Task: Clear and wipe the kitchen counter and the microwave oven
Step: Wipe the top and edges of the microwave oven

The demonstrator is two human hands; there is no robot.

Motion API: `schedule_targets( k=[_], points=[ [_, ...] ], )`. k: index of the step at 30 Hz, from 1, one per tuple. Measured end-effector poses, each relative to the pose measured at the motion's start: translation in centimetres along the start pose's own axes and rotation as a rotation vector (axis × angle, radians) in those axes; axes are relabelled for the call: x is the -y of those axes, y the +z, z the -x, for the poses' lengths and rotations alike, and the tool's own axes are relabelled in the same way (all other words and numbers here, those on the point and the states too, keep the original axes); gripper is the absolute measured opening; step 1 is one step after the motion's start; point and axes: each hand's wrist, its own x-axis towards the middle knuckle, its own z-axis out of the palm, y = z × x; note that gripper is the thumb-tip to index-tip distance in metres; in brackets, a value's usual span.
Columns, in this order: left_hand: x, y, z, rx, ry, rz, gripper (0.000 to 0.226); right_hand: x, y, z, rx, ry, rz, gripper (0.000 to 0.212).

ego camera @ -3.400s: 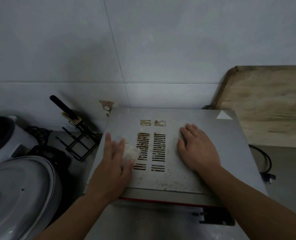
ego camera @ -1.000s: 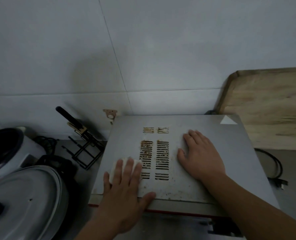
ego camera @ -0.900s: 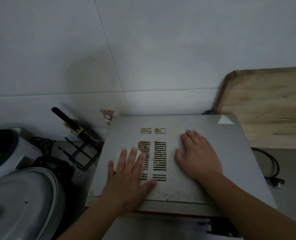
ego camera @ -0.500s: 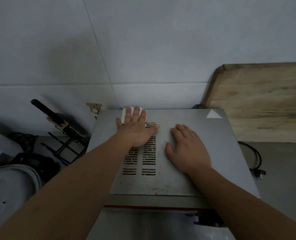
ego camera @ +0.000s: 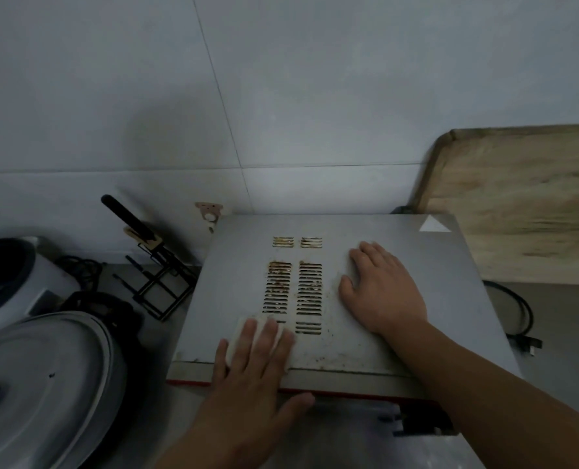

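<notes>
The grey microwave oven (ego camera: 443, 299) fills the middle of the view, seen from above, with rusty vent slots (ego camera: 294, 292) and brown specks near its front edge. My left hand (ego camera: 254, 377) presses a white cloth (ego camera: 244, 328) flat on the front left of the top, fingers straight and spread, thumb hanging past the front edge. My right hand (ego camera: 379, 289) lies flat on the top, right of the vents, holding nothing.
A large metal pot lid (ego camera: 37, 384) and a white cooker (ego camera: 7, 282) stand at the left. A black wire rack with a dark-handled tool (ego camera: 152, 265) sits by the wall. A wooden board (ego camera: 524, 204) leans at the right; a black power cord (ego camera: 518, 313) lies on the counter.
My left hand has drawn the cloth from the microwave's back edge down past the vents to its front left. My right hand has stayed in place.
</notes>
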Motion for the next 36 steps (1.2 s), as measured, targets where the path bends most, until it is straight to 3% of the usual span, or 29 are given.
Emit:
schedule_targets(
  k=[3,5,9,15,22,27,32,36],
  points=[
    [-0.3,-1.7,-1.6,-0.049,0.045,0.079,0.089,0.0,-0.1,0.0,0.001,0.008,0.009,0.065],
    [-0.4,-3.2,-3.7,0.064,0.002,0.156,0.089,0.1,-0.1,0.1,-0.008,0.014,0.009,0.064],
    [0.5,-5.3,-10.3,0.089,-0.052,0.210,0.091,0.3,-0.1,0.1,-0.012,0.027,0.010,0.063],
    [1.5,-8.3,-18.1,0.131,-0.116,0.200,0.095,0.3,0.0,0.0,-0.037,0.043,0.011,0.062],
    [1.9,-10.4,-21.4,0.140,-0.178,0.190,0.099,0.3,0.1,0.1,-0.060,0.044,-0.013,0.060],
    [2.7,-8.3,-18.0,0.083,-0.118,0.196,0.094,0.0,0.1,0.2,-0.062,0.022,-0.014,0.060],
    [2.8,-4.6,-9.0,0.061,-0.081,0.182,0.087,-0.1,0.1,0.2,-0.035,0.003,-0.016,0.063],
    [1.5,-3.0,-1.2,0.116,-0.062,0.157,0.098,-0.3,0.2,0.3,-0.020,-0.014,-0.010,0.066]
  ],
)
